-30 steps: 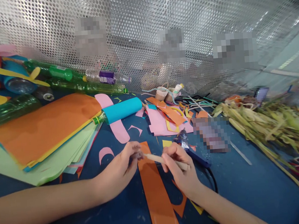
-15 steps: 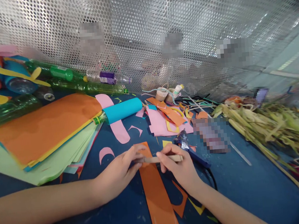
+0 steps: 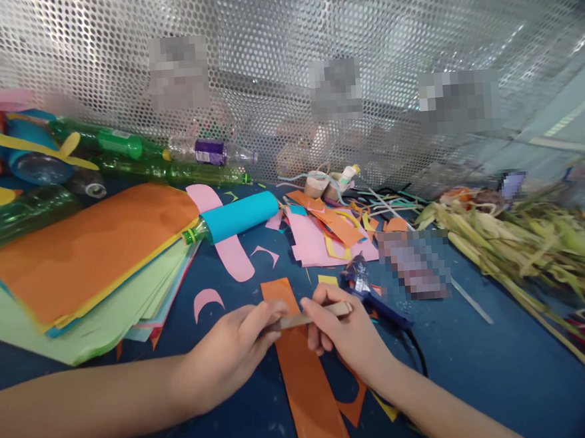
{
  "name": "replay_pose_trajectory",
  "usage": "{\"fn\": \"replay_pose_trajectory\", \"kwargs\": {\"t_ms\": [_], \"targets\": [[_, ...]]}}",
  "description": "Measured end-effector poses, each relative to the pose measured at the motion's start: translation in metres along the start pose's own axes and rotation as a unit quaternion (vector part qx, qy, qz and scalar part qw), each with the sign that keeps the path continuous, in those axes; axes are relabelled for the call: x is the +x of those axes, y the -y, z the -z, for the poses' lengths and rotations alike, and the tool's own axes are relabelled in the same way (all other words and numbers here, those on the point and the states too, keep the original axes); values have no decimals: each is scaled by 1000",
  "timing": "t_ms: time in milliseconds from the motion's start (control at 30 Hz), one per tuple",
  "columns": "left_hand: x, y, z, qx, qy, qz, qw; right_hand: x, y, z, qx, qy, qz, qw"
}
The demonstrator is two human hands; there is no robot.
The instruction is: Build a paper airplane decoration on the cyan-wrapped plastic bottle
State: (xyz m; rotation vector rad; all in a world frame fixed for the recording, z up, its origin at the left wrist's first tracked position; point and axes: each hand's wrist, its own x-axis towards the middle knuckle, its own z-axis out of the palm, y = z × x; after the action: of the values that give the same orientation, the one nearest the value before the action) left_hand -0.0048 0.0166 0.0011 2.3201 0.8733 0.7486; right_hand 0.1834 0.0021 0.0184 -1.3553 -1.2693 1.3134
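My right hand is closed around a slim beige pen-like stick; its blunt right end sticks out past the fingers. The fingertips of my left hand close on the stick's other end, hiding that tip. Both hands are above a long orange paper strip, which lies lengthwise toward me on the blue table. A faint pale curved line shows near the strip's closest end. Right of my right hand lies a blue glue gun with a dark cord.
A green bottle wrapped in blue paper lies across a pink paper strip. Stacked coloured sheets lie left. Paper scraps and dried husks lie right. Several bottles line a perforated metal screen.
Both hands have come slightly closer to me, and the stick has tilted, its right end now higher. The orange strip and everything around it stay in place.
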Motion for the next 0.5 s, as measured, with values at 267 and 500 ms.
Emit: {"fn": "replay_pose_trajectory", "kwargs": {"t_ms": [267, 500], "targets": [[4, -2, 1, -41, -32, 38, 998, -2, 11, 9, -33, -7, 56, 998], [12, 0, 4, 133, -62, 51, 988, 24, 9, 47, -366, -129, 197, 900]]}}
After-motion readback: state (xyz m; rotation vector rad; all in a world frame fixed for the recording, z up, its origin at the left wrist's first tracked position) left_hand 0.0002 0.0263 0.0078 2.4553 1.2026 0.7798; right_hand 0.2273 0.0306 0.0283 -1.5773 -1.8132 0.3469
